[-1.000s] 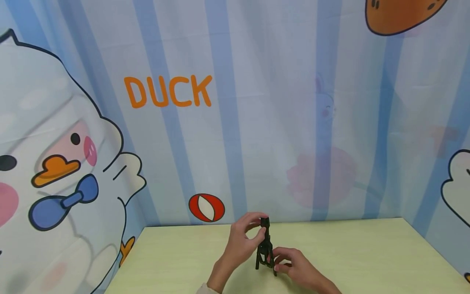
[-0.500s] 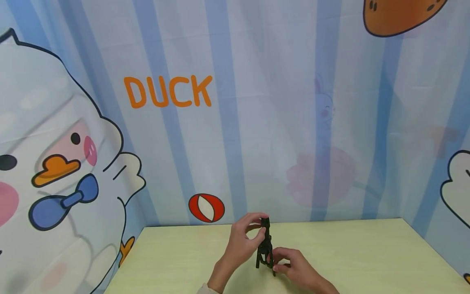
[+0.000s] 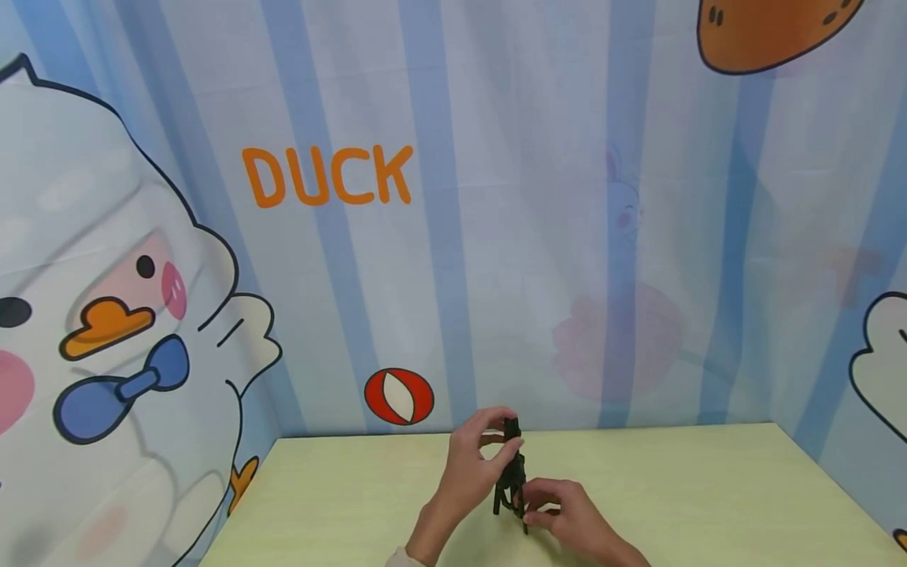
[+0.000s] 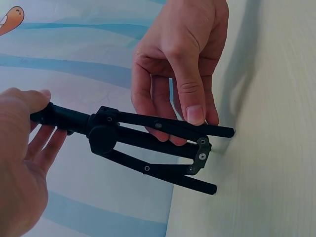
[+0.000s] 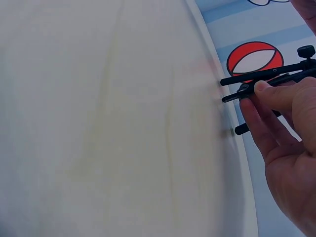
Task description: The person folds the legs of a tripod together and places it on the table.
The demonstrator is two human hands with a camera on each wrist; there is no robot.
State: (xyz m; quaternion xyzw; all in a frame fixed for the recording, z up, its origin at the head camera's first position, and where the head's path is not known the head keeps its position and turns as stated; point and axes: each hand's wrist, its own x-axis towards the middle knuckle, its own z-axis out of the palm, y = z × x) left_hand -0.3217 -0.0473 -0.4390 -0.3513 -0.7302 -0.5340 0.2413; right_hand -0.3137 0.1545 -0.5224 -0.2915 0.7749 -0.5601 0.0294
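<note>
A small black tripod (image 3: 512, 474) stands upright on the table, its legs only slightly spread. My left hand (image 3: 471, 465) pinches its top end between thumb and fingers. Lower down, my right hand (image 3: 575, 516) grips one leg near the foot. Seen in the left wrist view, the tripod (image 4: 102, 138) has a round knob and hinged braces joining the legs, and the right thumb presses on the nearest leg. In the right wrist view, the fingers of my right hand (image 5: 298, 182) hold the leg by the brace joint, covering part of it.
The pale yellow table (image 3: 340, 504) ends at the back against a hanging cloth (image 3: 510, 236) printed with blue stripes, a duck and a red ball. A shadow falls on the tabletop beside the tripod.
My right hand has shifted slightly left, and the leg it holds has swung inward, so the tripod's legs stand closer together. My left hand stays at the top.
</note>
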